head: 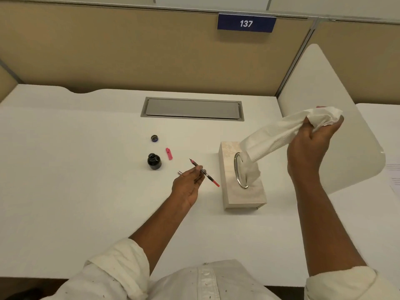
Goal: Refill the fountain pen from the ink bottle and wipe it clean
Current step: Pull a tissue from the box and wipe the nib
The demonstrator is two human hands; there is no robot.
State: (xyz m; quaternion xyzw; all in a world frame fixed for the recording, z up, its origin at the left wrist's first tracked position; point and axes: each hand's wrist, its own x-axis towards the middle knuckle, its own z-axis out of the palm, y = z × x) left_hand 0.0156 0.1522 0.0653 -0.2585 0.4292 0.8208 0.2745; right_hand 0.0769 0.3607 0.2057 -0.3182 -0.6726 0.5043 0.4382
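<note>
My left hand point(187, 185) holds the uncapped fountain pen point(205, 173) above the white desk, nib pointing up and away toward the ink bottle. A silver piece point(180, 173) pokes out past my thumb. The open dark ink bottle point(154, 161) stands left of the pen, its round lid point(154, 138) lying behind it. A pink pen cap point(169, 153) lies to the right of the bottle. My right hand point(313, 144) is raised at the right, gripping a white tissue point(279, 135) that stretches down into the beige tissue box point(242, 191).
A grey metal cable hatch point(192, 108) is set into the white desk point(86, 169) behind the items. Beige partition walls close off the back, with a blue "137" sign point(246, 23). A white divider panel point(346, 105) stands at the right.
</note>
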